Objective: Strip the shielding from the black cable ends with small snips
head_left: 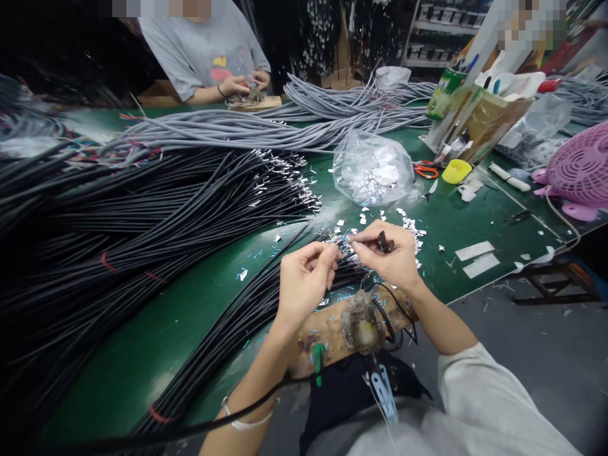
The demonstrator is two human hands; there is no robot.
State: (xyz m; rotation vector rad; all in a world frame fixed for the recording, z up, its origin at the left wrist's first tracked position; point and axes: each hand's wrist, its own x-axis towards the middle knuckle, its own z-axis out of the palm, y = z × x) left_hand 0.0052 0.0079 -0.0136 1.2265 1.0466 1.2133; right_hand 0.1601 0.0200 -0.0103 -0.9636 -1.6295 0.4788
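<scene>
My left hand (308, 278) is closed in a pinch, its thumb pressed against the fingers. Facing it, my right hand (387, 253) pinches close to the left fingertips, and a small dark brown object (386, 242) sticks out between its fingers; its kind is unclear. Thin wire ends show around the fingertips, partly hidden by the hands. Under the left hand lies a bundle of black cables (237, 323) tied with a red band. Below both hands, a wooden board (313, 329) carries a grimy metal block (365, 323) and a green clip (318, 361).
A large heap of black cables (156, 221) covers the left, with grey cables (213, 130) behind. A clear plastic bag (373, 168) holds foil scraps. Orange scissors (426, 169), a yellow piece (456, 171) and a pink basket (579, 164) are right. A co-worker (209, 57) sits opposite.
</scene>
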